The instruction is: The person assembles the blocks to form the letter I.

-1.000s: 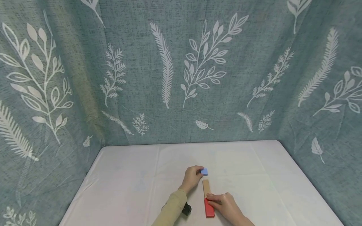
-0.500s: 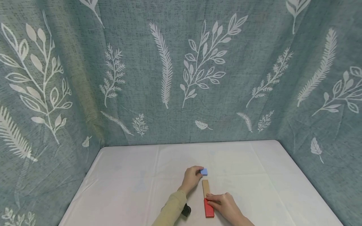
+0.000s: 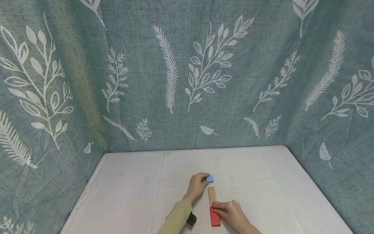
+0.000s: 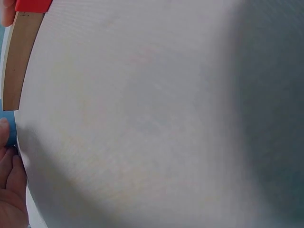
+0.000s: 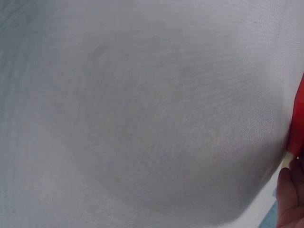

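Note:
My left hand [image 3: 196,185] pinches a small blue block [image 3: 210,179] on the white table. Just nearer than the block lies a flat bare-wood strip [image 3: 211,194], with a gap between them in the head view. A slightly wider red strip [image 3: 215,218] meets its near end in line; whether the two are joined I cannot tell. With thumb and fingertips my right hand [image 3: 231,212] grips the red strip near that meeting place. In the left wrist view the wooden strip [image 4: 21,61] has small dark marks beside the red. The right wrist view catches only an edge of the red strip [image 5: 299,118].
A white cloth-like surface covers the table [image 3: 131,188]. Green-grey curtains [image 3: 181,81] with white leaf prints hang behind it and at both sides. A black device [image 3: 191,219] shows by the left forearm, under its light sleeve [image 3: 178,214].
The head view has shifted very slightly, so everything sits a little further left and lower in it. Both hands and the pieces otherwise hold still.

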The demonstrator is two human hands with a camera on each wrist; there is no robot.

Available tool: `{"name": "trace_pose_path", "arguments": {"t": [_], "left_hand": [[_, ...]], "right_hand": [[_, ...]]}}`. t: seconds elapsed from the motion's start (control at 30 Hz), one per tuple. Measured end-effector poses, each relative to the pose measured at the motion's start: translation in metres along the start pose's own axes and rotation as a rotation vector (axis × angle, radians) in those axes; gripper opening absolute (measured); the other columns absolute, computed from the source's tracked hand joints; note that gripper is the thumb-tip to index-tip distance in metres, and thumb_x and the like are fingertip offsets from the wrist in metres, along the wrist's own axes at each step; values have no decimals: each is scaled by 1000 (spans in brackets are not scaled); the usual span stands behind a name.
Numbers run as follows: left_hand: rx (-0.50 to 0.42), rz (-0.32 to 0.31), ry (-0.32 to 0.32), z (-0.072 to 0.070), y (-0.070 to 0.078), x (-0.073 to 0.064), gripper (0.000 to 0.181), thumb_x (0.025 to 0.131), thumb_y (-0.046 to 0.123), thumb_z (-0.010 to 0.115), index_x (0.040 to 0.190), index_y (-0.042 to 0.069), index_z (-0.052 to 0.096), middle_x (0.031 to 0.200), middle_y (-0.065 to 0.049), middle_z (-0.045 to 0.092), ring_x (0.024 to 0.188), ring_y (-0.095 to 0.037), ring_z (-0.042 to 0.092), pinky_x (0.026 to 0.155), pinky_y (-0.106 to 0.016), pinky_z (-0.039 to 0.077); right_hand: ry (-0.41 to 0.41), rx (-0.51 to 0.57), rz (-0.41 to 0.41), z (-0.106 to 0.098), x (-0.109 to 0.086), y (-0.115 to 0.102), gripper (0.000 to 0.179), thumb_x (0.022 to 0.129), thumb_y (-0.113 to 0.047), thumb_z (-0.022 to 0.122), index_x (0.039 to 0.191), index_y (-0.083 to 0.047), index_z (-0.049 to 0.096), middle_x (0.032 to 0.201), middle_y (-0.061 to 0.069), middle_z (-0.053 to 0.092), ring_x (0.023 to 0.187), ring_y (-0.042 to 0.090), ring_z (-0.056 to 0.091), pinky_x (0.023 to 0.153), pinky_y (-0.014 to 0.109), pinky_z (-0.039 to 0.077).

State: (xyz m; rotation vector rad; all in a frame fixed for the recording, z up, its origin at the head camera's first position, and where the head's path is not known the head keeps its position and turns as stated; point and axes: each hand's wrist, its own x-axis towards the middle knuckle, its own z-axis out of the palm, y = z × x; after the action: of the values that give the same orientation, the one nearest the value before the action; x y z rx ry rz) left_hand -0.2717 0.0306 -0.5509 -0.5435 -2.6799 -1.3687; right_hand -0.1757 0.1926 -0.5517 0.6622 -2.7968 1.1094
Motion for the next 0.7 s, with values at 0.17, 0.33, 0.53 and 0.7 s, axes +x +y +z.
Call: {"name": "trace_pose_path", "arguments": {"t": [0.17,0.33,0.53,0.7], "left_hand": [[-1,0,8,0,-1,-1,27,81,-6,65,108,-4,68,110,-20,69,108,-33,64,93,-45,52],[-2,-11,9,-3,-4,0,28,82,-4,64,111,-4,67,112,-18,68,110,-33,63,95,-45,52],[-14,-2,36,-7,-9,-2,29,83,-1,63,112,-5,65,114,-20,67,110,-35,62,96,-47,50],[-9,23,59,-12,-9,-8,30,85,3,65,114,-4,64,114,-21,66,108,-35,63,93,-45,52]], "right_hand": [[-8,9,12,0,1,-1,19,81,-14,72,99,-7,75,105,8,72,98,22,69,76,29,60],[-6,11,-6,2,4,0,19,81,-13,72,98,-7,75,105,8,72,97,21,69,75,27,60],[-17,-5,-20,4,8,1,19,81,-13,72,99,-8,75,105,8,72,98,21,69,76,29,60],[-24,-40,-44,3,9,3,19,82,-15,71,100,-9,75,105,7,72,97,20,70,76,29,60]]}}
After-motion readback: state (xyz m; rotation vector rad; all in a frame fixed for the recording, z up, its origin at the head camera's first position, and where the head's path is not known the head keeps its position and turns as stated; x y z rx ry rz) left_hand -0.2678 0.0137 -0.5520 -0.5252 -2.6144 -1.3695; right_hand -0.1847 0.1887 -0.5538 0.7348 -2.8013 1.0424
